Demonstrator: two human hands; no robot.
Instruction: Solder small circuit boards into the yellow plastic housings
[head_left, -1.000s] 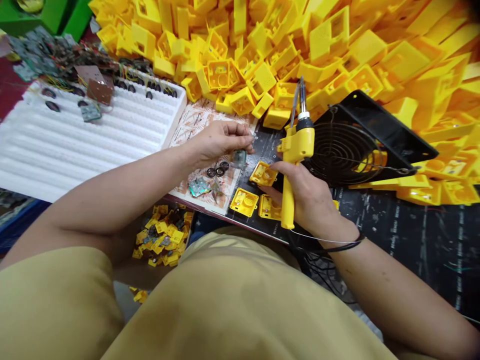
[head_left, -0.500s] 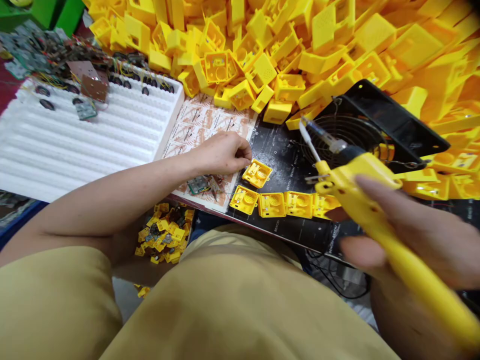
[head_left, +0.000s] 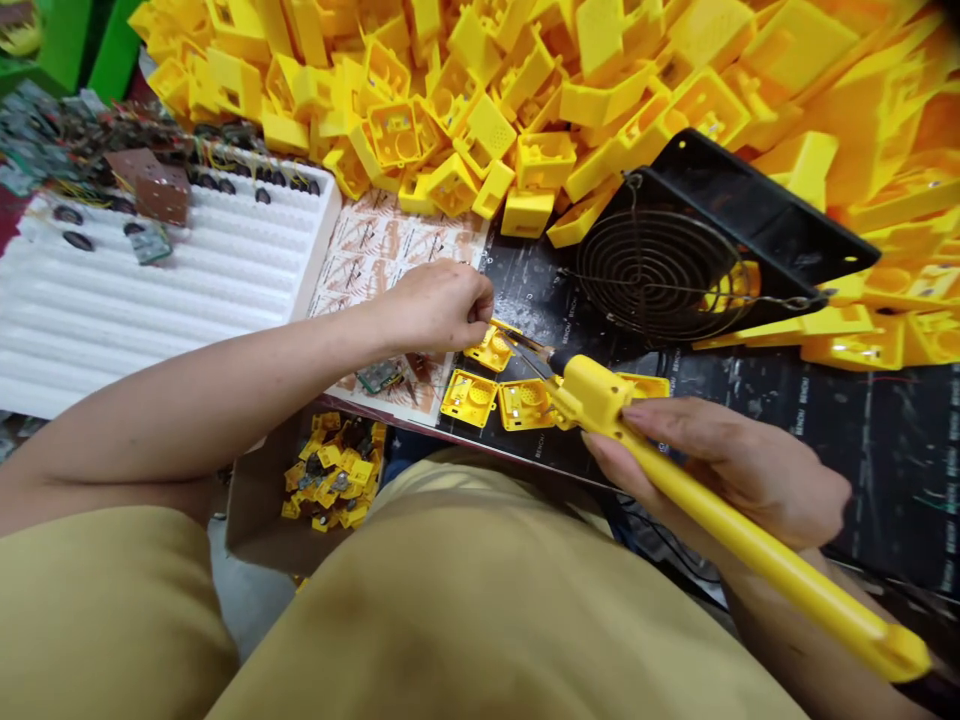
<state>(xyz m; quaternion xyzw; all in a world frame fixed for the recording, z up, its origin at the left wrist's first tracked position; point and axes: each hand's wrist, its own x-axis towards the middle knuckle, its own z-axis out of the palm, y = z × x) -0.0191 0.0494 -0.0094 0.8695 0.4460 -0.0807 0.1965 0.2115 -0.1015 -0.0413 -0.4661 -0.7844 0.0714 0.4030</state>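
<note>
My right hand (head_left: 739, 470) is wrapped round the yellow handle of a soldering iron (head_left: 675, 490). The iron's thin tip reaches over a small yellow plastic case (head_left: 491, 348) lying open side up on the black mat. Close above that case, my left hand (head_left: 450, 305) is closed in a pinch; whatever its fingertips hold is hidden. Along the mat's front edge lie more open cases, among them one yellow case (head_left: 469, 398) at the left and another yellow case (head_left: 526, 404) partly under the iron. A small circuit board (head_left: 379, 374) lies beneath my left forearm.
A heap of yellow housings (head_left: 480, 130) fills the back. A black fan (head_left: 652, 270) stands in front of it. On the left, a white foam tray (head_left: 187, 300) carries wired parts and a brown board (head_left: 154, 185). Below, a cardboard box (head_left: 255, 510) holds small yellow parts.
My right hand has brought the soldering iron left and down from in front of the fan to the case by my left hand. My left hand keeps its pinch there. The view has shifted slightly.
</note>
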